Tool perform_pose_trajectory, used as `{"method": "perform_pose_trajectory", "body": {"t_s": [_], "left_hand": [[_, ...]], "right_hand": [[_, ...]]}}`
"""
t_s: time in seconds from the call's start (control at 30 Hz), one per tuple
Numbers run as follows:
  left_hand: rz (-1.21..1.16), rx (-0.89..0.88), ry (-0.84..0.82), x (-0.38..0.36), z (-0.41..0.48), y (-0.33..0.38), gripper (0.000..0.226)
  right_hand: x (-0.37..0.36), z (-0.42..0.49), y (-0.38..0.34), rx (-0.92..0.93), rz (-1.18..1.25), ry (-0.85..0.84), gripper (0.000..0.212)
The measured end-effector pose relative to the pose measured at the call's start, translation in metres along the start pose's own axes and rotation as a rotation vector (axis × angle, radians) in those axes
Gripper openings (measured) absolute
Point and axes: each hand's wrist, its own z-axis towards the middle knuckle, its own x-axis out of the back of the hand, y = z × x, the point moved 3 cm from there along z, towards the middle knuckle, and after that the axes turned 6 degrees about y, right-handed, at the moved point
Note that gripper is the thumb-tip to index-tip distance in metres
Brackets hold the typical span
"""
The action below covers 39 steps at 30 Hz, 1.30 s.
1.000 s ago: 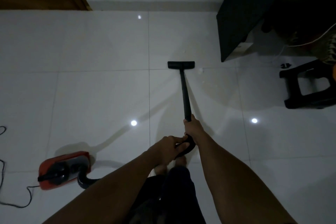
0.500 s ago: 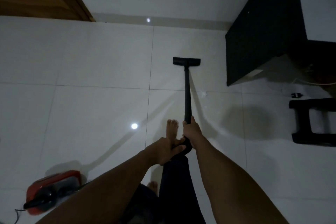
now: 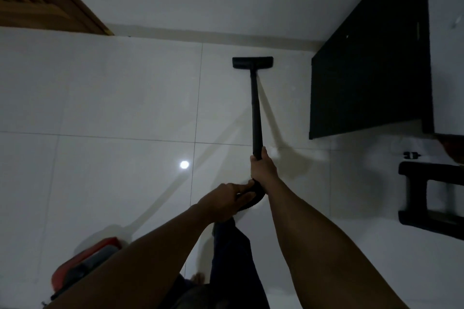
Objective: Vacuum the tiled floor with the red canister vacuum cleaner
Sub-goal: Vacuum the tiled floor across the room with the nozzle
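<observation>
Holding the black tube [image 3: 256, 113] with both hands on the white tiled floor [image 3: 100, 98].
Right hand [image 3: 262, 170] grips the tube; left hand [image 3: 227, 199] clasps the curved handle [image 3: 253, 199]. Nozzle [image 3: 252, 62] lies far, near the wall; red vacuum cleaner [image 3: 85, 266] sits near left.

Both arms reach forward; right hand [image 3: 262, 170] clenched ahead, left hand [image 3: 226, 199] curled closed just behind it.

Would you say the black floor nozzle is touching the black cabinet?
Apart. The head view shows a strip of bare white tile between the black floor nozzle and the black cabinet.
</observation>
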Motion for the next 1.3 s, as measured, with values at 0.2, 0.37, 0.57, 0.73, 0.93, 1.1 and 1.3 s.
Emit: {"method": "perform_pose_trajectory", "body": {"t_s": [0.2,0.37,0.57,0.73,0.93,1.1,1.3], "left_hand": [[-0.003,-0.004,0.054,0.025,0.041,0.024,0.051],[0.023,0.013,0.039,0.039,0.049,0.027,0.053],[0.008,-0.005,0.097,0.042,0.038,0.022,0.053],[0.049,-0.036,0.081,0.033,0.021,0.008,0.054],[0.089,-0.086,0.081,0.007,-0.019,-0.007,0.053],[0.130,-0.140,0.077,-0.031,-0.074,-0.028,0.054],[0.152,-0.229,0.059,-0.090,-0.172,-0.068,0.051]], "right_hand": [[0.021,0.041,-0.037,0.010,-0.036,0.008,0.064],[0.017,0.051,-0.050,0.005,-0.024,-0.003,0.066],[0.013,0.041,-0.054,0.055,0.019,0.025,0.063],[0.005,0.020,-0.036,0.050,0.039,0.079,0.062],[-0.006,-0.018,0.006,-0.025,0.140,0.127,0.064],[-0.018,-0.076,0.051,-0.006,0.157,0.162,0.063],[-0.057,-0.164,0.127,0.040,0.207,0.197,0.064]]}}
